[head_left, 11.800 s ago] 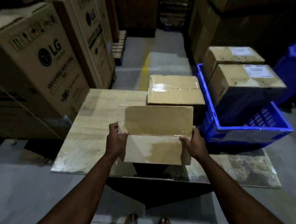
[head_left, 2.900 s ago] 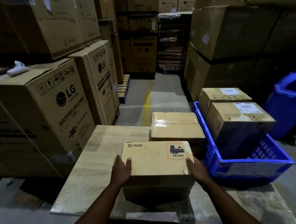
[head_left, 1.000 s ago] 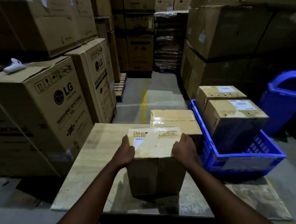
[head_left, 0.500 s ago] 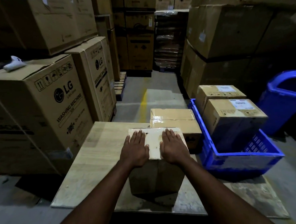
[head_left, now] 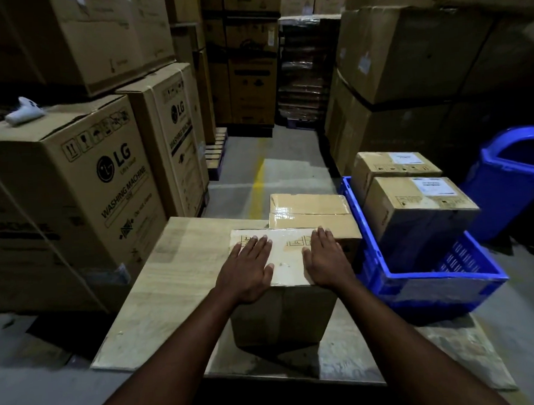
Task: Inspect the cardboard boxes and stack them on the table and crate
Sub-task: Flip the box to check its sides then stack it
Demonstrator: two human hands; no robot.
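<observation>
Bare table (head_left: 176, 269) left; crate (head_left: 431, 283) blocks right.

Small cardboard boxes: four – one under hands (head_left: 285, 309), one behind it on table (head_left: 309, 214), two in blue crate (head_left: 414, 208) (head_left: 393, 164)
Hands: two, left (head_left: 247, 273), right (head_left: 327, 261)
Blue crates: one (head_left: 434, 289)
Blue bins: one, far right (head_left: 512, 183)
Tables: one (head_left: 171, 284)
LG washing-machine cartons: two (head_left: 82, 193) (head_left: 172, 136)
Larger stacked cartons behind: number unclear
</observation>
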